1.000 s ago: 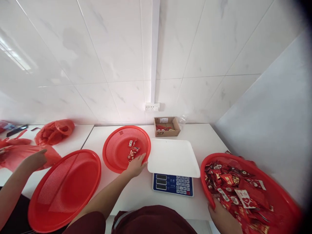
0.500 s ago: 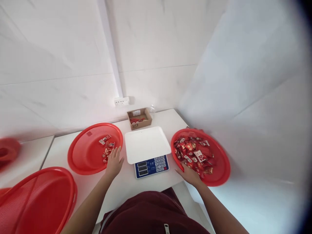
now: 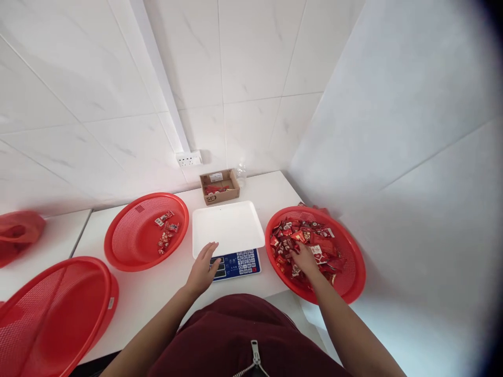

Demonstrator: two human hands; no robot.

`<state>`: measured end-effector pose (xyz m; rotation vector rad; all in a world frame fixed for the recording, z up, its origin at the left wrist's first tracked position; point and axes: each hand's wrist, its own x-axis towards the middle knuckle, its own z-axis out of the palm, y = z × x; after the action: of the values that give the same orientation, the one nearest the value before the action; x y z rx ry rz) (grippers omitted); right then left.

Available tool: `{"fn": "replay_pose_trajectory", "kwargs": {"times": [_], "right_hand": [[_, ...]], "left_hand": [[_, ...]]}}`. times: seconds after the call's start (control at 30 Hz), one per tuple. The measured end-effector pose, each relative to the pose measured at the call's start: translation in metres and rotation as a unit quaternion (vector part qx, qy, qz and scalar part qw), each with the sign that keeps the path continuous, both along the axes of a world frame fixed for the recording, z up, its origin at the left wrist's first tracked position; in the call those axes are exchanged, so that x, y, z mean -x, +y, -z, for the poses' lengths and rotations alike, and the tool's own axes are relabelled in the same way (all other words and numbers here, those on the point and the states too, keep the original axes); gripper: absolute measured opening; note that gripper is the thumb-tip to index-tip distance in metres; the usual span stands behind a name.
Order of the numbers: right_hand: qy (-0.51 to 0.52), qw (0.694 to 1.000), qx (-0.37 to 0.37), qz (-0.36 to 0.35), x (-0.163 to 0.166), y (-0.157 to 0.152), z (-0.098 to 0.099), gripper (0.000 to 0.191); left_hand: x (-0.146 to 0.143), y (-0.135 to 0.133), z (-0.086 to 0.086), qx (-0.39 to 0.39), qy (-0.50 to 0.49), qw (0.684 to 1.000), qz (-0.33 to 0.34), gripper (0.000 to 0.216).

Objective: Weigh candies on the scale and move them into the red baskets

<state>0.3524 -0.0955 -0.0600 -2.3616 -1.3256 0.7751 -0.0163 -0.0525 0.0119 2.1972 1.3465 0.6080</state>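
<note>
A white-topped scale (image 3: 228, 228) with a blue keypad (image 3: 244, 262) stands mid-table. My left hand (image 3: 203, 269) lies flat, fingers stretched out, at the scale's front left corner by the display. My right hand (image 3: 304, 257) reaches into the red basket (image 3: 351, 283) on the right, fingers down among several red candy packets (image 3: 302, 235); whether it grips one is hidden. Another red basket (image 3: 133, 246) left of the scale holds a few packets (image 3: 165, 230).
A small cardboard box (image 3: 219, 187) sits by the wall behind the scale, under a wall socket (image 3: 188, 157). A large empty red basket (image 3: 51, 309) overhangs the front left. A red plastic bag (image 3: 18, 233) lies far left. Walls close in behind and on the right.
My left hand moved from the left basket's rim to the scale's front corner. My right hand went from the right basket's rim into the packets. The view turned right.
</note>
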Motion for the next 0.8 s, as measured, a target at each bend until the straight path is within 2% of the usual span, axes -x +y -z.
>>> {"fn": "replay_pose_trajectory", "kwargs": {"times": [0.13, 0.27, 0.37, 0.5, 0.63, 0.8], "right_hand": [[-0.056, 0.997, -0.004, -0.061, 0.003, 0.026, -0.004, 0.059], [-0.067, 0.989, 0.022, -0.129, 0.021, 0.043, -0.001, 0.061], [-0.093, 0.974, 0.048, -0.203, 0.028, 0.036, 0.0, 0.057], [-0.108, 0.942, 0.057, -0.313, 0.021, 0.008, -0.009, 0.048], [-0.099, 0.937, 0.065, -0.328, 0.008, -0.013, -0.017, 0.035], [-0.125, 0.943, 0.125, -0.282, 0.014, -0.018, -0.006, 0.062]], "left_hand": [[-0.012, -0.002, -0.004, 0.029, 0.006, 0.999, -0.036, 0.041], [-0.027, -0.007, -0.011, 0.059, 0.021, 0.998, -0.025, 0.042], [-0.035, -0.01, -0.016, 0.066, 0.03, 0.997, -0.018, 0.043], [-0.042, -0.012, -0.021, 0.089, 0.043, 0.995, -0.031, 0.044], [-0.053, -0.016, -0.026, 0.118, 0.044, 0.992, -0.02, 0.045], [-0.063, -0.018, -0.029, 0.122, 0.041, 0.992, -0.004, 0.045]]}}
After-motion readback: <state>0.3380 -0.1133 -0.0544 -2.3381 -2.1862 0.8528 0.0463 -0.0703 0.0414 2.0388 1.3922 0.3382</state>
